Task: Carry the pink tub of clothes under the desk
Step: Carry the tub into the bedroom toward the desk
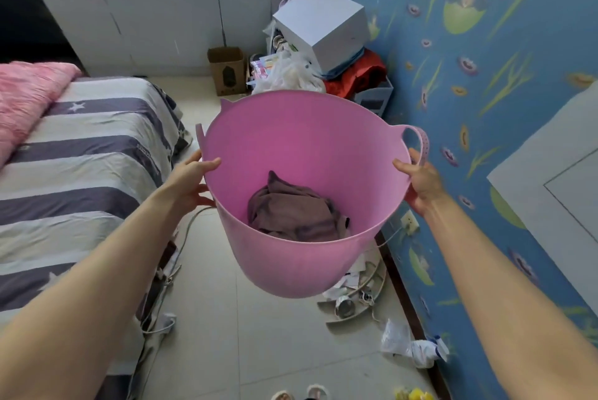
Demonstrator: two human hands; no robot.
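Head view looking down: I've got the tub (291, 147) up off the floor (259, 335), held out in front of me between the bed (90, 147) and the blue wall (485, 76). Left hand (191, 181) is clamped on the left rim, thumb hooked over the edge, fingers on the outside. Right hand (424, 184) pinches the right rim just below the loop handle (420, 144). Only a brownish bundle of clothes (296, 210) sits at the bottom. Cardboard box (228, 71) and a white box (322, 27) sit further back.
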